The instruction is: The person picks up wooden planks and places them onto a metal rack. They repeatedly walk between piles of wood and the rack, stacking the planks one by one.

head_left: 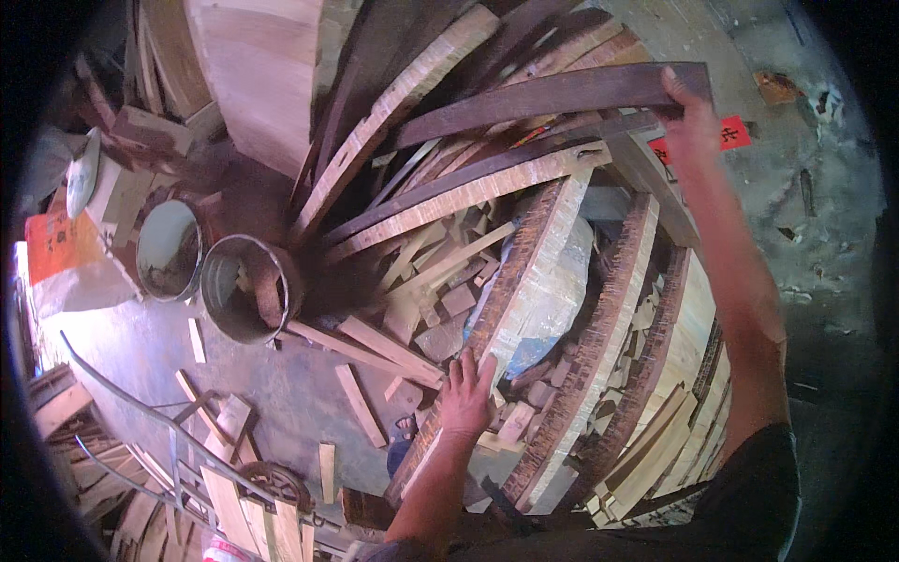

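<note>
At the upper right, my right hand (688, 105) grips the end of a long dark plank (552, 92); some of its fingers are hidden behind the wood. My left hand (465, 393) lies lower down, fingers stretched out, against a rough-edged plank (536, 281) that slants through the middle of the view. Between my hands, another pale rough-edged plank (468, 199) runs toward the pile of boards at the back. A clear plastic bag (557, 300) shows beside the slanting plank.
Two buckets (251, 286) stand on the left, near an orange and white sack (70, 258). Wood offcuts (361, 405) litter the floor. A metal-framed cart (178, 440) carries boards at lower left. Red paper (735, 133) shows beside my right wrist, and more rough-edged planks (599, 347) lean nearby.
</note>
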The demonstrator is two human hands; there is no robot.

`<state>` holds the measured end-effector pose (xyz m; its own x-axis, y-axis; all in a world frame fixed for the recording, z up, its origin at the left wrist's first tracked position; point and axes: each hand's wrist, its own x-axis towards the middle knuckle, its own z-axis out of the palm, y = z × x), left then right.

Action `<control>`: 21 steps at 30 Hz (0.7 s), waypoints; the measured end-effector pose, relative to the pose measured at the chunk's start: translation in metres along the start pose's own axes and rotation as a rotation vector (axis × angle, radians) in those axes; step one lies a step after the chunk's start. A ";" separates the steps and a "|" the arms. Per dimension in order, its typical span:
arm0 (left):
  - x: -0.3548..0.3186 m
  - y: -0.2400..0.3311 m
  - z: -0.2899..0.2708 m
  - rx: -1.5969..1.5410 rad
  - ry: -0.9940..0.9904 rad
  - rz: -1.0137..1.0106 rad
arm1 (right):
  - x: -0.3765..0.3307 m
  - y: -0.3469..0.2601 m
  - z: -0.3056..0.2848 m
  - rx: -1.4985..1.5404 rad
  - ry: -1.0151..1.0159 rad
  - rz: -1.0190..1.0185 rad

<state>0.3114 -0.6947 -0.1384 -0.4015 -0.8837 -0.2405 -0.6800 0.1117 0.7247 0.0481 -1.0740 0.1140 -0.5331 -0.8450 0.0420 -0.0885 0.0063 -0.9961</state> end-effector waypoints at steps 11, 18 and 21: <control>-0.002 0.002 0.009 -0.015 0.016 0.032 | 0.069 -0.093 0.084 -1.235 -0.284 -0.632; 0.005 0.004 0.010 0.001 -0.036 0.036 | 0.104 0.130 -0.179 -0.313 0.041 0.300; 0.010 0.006 0.004 -0.006 -0.051 0.001 | 0.070 0.169 -0.156 -0.154 0.070 0.522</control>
<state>0.3009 -0.7010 -0.1392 -0.4332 -0.8593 -0.2719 -0.6756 0.1099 0.7290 -0.1354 -1.0483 -0.0389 -0.5936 -0.6708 -0.4446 0.0839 0.4979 -0.8632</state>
